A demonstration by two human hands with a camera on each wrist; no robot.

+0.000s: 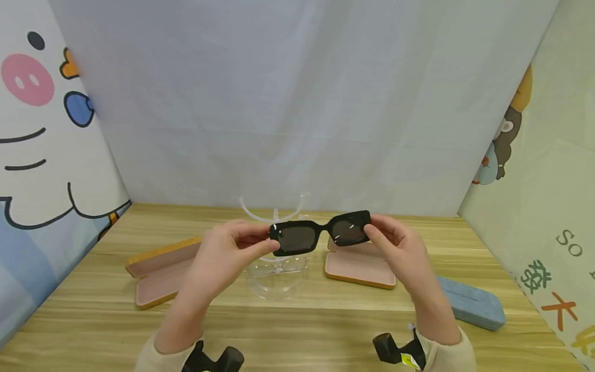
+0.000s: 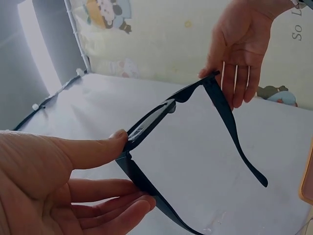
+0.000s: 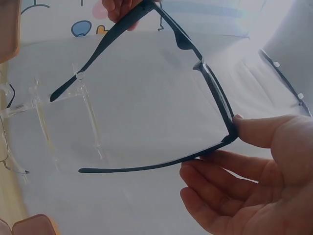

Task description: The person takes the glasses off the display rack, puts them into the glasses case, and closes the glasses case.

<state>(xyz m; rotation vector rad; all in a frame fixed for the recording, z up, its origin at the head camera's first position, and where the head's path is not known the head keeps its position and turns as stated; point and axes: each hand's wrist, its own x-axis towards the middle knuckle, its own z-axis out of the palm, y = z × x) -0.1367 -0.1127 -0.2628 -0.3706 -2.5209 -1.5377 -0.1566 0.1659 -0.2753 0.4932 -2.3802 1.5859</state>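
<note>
A pair of black sunglasses [image 1: 297, 238] is held up in the air between both hands, in front of a clear display stand. My left hand [image 1: 217, 258] pinches one end of the frame by its hinge, thumb on the front. At the opposite end my right hand [image 1: 401, 247] pinches the frame the same way. Both temples [image 3: 146, 167] are unfolded, as the wrist views show. Thin-rimmed glasses [image 1: 279, 267] sit low on the clear stand [image 1: 276, 295], whose middle is partly hidden behind the sunglasses.
An open orange case [image 1: 160, 284] with pink lining lies on the wooden table [image 1: 297, 341] at left, partly behind my left arm. Another open case [image 1: 358, 267] lies right of the stand. A closed blue case [image 1: 474, 304] rests further right. A pale cloth [image 1: 297, 103] hangs behind.
</note>
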